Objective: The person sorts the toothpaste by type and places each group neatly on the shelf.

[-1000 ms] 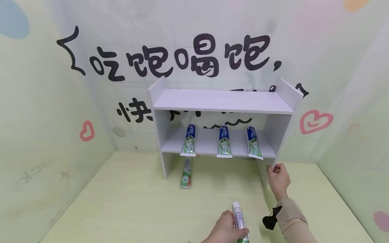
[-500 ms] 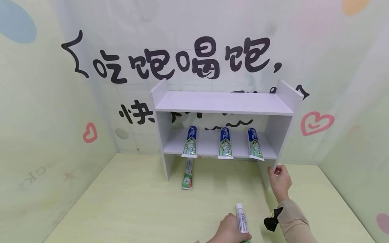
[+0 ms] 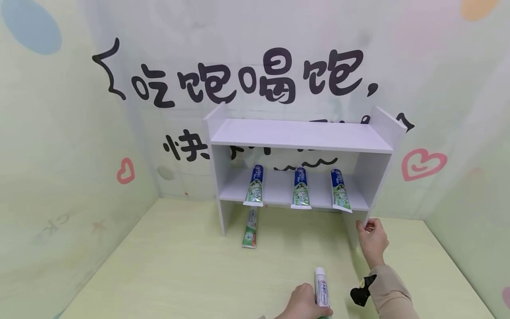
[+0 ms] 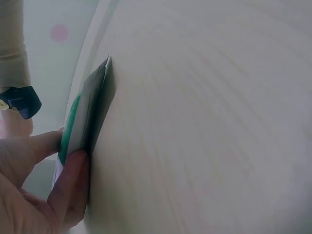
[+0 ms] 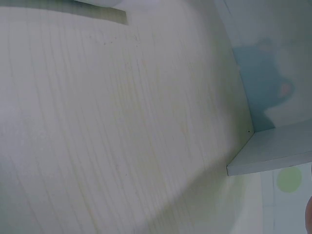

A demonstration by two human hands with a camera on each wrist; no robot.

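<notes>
Near the bottom of the head view, my left hand (image 3: 306, 303) grips a white-and-green toothpaste tube (image 3: 322, 287), its white cap pointing toward the shelf. In the left wrist view, thumb and fingers pinch this tube (image 4: 83, 114) low over the table. My right hand (image 3: 373, 241) pinches the lower front edge of the right side panel of a white shelf (image 3: 299, 133). Three blue-and-green toothpaste tubes (image 3: 300, 188) lie spaced apart on the middle board, their ends jutting over its front edge. A green-and-white tube (image 3: 250, 229) lies on the table under the shelf's left part.
The shelf stands on a pale wooden table (image 3: 179, 270), before a back wall (image 3: 231, 31) with black lettering. Printed side walls close in left and right. A black device (image 3: 361, 291) sits on the right wrist.
The head view has swung slightly, so the scene sits further right. The tube in my left hand has turned a little straighter toward the shelf. My right hand keeps its hold on the panel.
</notes>
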